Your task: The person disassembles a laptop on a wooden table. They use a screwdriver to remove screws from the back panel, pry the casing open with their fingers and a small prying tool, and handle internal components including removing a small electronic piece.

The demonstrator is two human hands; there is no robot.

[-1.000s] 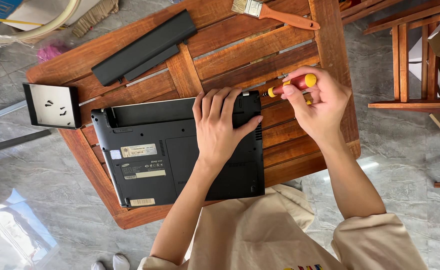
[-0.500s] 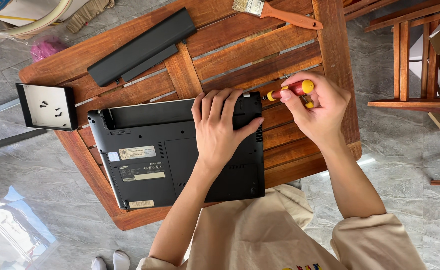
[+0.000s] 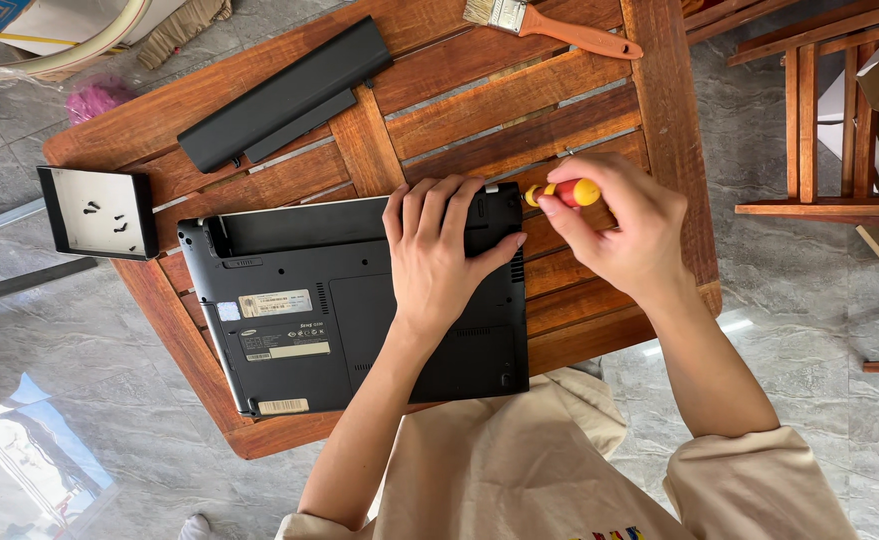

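A black laptop lies bottom side up on a slatted wooden table, its battery bay bare along the far edge. My left hand presses flat on the laptop's right part. My right hand grips a red and yellow screwdriver at the laptop's far right corner. The screwdriver's tip is hidden by my left fingers.
A long black battery lies at the table's far left. A small black tray holding a few dark screws sits at the left edge. An orange-handled paintbrush rests at the far side. Wooden chair frames stand to the right on a grey tiled floor.
My right hand with the screwdriver has shifted slightly left, closer to the laptop's corner. My left hand stays pressed on the laptop.
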